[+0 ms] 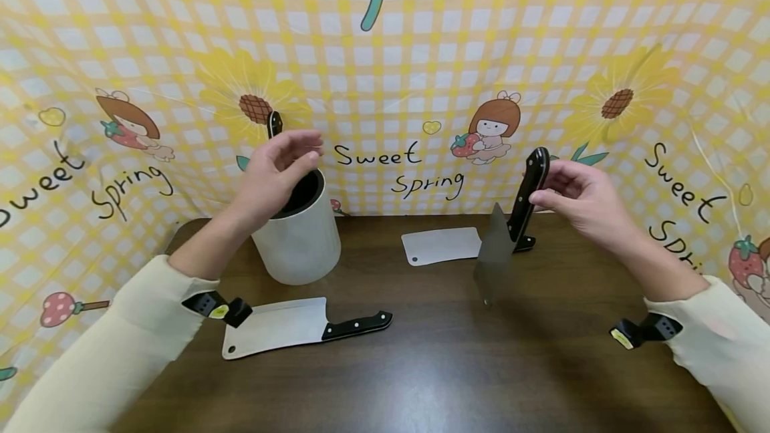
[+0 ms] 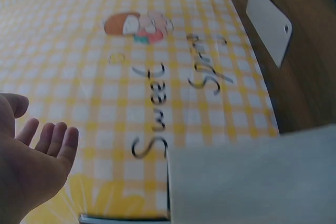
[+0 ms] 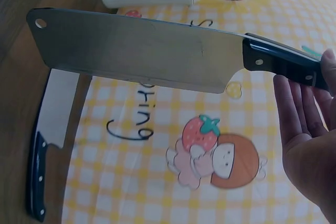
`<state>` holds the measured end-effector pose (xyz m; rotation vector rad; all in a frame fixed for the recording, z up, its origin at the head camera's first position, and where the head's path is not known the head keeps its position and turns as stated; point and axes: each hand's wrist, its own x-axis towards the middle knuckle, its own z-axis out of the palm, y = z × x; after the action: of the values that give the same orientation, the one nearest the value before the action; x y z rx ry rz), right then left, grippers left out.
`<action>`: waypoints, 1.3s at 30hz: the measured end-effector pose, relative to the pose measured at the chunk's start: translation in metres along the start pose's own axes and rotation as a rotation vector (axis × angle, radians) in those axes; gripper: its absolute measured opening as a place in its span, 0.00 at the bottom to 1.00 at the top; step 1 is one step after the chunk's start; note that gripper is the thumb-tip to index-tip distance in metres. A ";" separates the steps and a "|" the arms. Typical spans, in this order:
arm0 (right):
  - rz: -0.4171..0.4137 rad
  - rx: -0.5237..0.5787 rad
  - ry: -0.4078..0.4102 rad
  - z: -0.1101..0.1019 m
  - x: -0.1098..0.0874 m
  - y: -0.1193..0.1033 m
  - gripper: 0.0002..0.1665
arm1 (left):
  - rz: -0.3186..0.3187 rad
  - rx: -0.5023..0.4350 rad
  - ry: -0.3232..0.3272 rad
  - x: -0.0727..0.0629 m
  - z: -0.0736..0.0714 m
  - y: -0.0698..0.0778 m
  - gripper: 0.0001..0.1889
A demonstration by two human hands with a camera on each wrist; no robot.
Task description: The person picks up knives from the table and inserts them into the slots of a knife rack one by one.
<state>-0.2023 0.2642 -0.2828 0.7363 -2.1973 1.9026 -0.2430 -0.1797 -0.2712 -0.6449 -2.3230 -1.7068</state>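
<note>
Right grip (image 1: 574,198) is pinching raised cleaver (image 1: 494,259) by handle (image 1: 531,182) | left grip (image 1: 273,176) is hovering loose-fingered, empty, near white holder (image 1: 301,249) | fuller wrap should be steadying blade (image 3: 142,51)

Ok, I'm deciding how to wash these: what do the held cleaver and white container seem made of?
Held cleaver: the blade looks like steel, its smooth grey face softly shiny; the handle is probably plastic, glossy black with metal-looking rivets. White container: matte and opaque, perhaps plastic or ceramic; hard to tell.
</note>
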 end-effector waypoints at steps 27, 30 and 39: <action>-0.017 0.043 -0.003 0.056 0.043 -0.020 0.14 | 0.063 -0.080 -0.258 0.017 0.084 0.024 0.19; -0.017 0.051 -0.009 0.061 0.046 -0.021 0.13 | 0.079 -0.092 -0.268 0.019 0.093 0.025 0.19; -0.016 -0.004 -0.009 0.073 0.054 -0.019 0.13 | 0.085 -0.125 -0.299 0.021 0.119 0.030 0.18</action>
<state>-0.2257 0.1782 -0.2575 0.7605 -2.1937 1.8905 -0.2358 -0.0559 -0.2750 -1.0742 -2.3483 -1.8358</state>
